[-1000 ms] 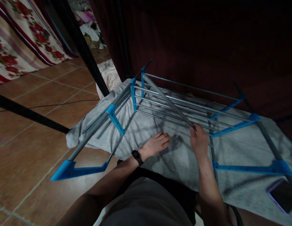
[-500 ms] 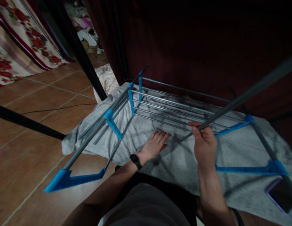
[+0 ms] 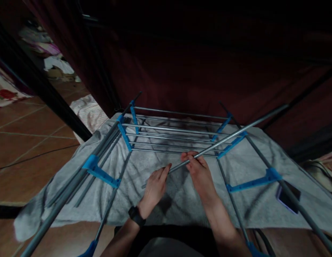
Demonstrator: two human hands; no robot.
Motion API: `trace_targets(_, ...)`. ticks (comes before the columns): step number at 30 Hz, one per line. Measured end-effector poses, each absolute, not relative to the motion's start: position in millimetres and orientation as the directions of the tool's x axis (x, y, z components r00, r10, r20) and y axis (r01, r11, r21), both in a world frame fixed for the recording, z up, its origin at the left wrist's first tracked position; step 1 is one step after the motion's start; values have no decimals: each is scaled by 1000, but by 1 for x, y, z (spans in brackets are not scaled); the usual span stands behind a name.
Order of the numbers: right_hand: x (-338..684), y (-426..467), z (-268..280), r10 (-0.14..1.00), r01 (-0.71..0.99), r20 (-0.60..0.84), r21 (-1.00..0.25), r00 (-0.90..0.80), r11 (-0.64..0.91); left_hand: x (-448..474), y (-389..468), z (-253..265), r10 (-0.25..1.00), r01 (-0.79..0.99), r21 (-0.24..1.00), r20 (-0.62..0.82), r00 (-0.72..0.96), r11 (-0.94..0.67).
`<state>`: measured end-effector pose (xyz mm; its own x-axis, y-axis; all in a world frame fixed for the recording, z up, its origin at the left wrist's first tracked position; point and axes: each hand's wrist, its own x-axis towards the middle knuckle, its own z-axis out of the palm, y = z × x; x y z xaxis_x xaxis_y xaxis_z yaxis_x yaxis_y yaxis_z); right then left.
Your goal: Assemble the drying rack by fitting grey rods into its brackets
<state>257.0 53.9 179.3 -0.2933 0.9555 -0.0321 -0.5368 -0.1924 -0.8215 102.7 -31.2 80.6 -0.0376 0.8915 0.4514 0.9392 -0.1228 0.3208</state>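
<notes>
My left hand (image 3: 155,185), with a black band on its wrist, is closed around the lower part of a grey metal tube (image 3: 222,140). Further up the same tube, my right hand (image 3: 199,171) grips it between thumb and fingers. The tube slants from low left to high right, its far end above the blue bracket on the right. Around and beyond my hands stands a partly built rack, apparently a drying rack (image 3: 168,129), with several thin metal rods between blue plastic brackets (image 3: 101,174). Both hands are inside its frame, over the grey blanket (image 3: 179,200).
Several loose grey tubes (image 3: 87,191) lie along the rack's left side. A phone (image 3: 287,198) rests on the blanket at right, beside a frame tube. Dark posts (image 3: 45,89) and a dark red curtain (image 3: 168,78) border the surface. A cable (image 3: 34,157) crosses the tiled floor.
My left hand has gone from lying flat on the blanket to gripping the tube. My right hand has moved left with the tube, which is now lower. The view has turned right.
</notes>
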Motion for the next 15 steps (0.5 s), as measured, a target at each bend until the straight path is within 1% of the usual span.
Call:
trace_targets(5,264,64,154,947,-514,-145,-811,-287,-280,78,-45,67,881,975,215,469,-61,-48)
trace_targets(9,276,73,133,941,-496,-218,-806,-259,-324,61,-58,55,858,983,175,512,-38,-61)
trace_targets(15,292,77,113,935,-520,-291,-778,-201,-354,42,-69,43,864,987,125,504,23,-100)
